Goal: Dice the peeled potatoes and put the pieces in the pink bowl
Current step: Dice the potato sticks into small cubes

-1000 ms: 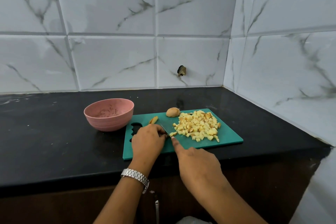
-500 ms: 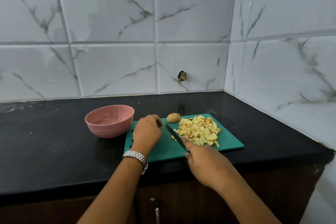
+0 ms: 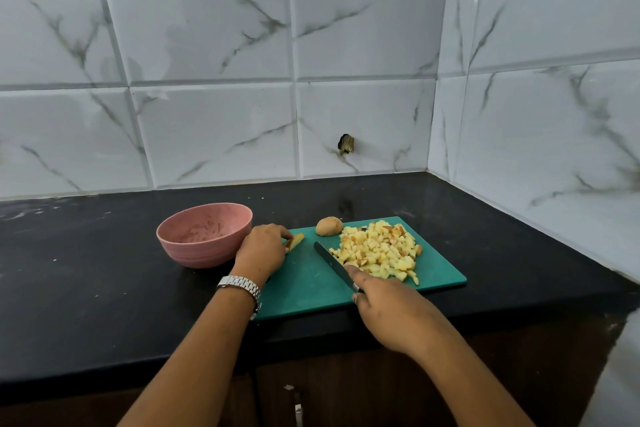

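Basically looking at a big white marble-look tiled wall (image 3: 207,45) wrapping round the corner, then a black counter (image 3: 86,288) under it. Got a green cutting board (image 3: 304,288) lying near the front edge of that counter. Just off the board's left end, a pink bowl (image 3: 201,256), upright, with only some smears or scraps inside, too blurry to call. Then a heap of diced potato (image 3: 377,251) piled on the right half of the board, not in the bowl. Next down in size, the right hand (image 3: 391,312) at the board's near edge, wrapped round the handle of a knife (image 3: 334,263), index finger stretched along the top, with the blade angled up-left across the board just beside the heap's left side. Over at the board's far-left corner, right beside the bowl, the left hand (image 3: 261,248), fingers curled down and pinching the end of a potato strip (image 3: 296,241) lying on the board. Also a whole tan potato (image 3: 329,226) at the board's far edge, touching the heap or nearly so, can't tell which. Lastly a silver wristwatch (image 3: 240,284) on the left wrist.
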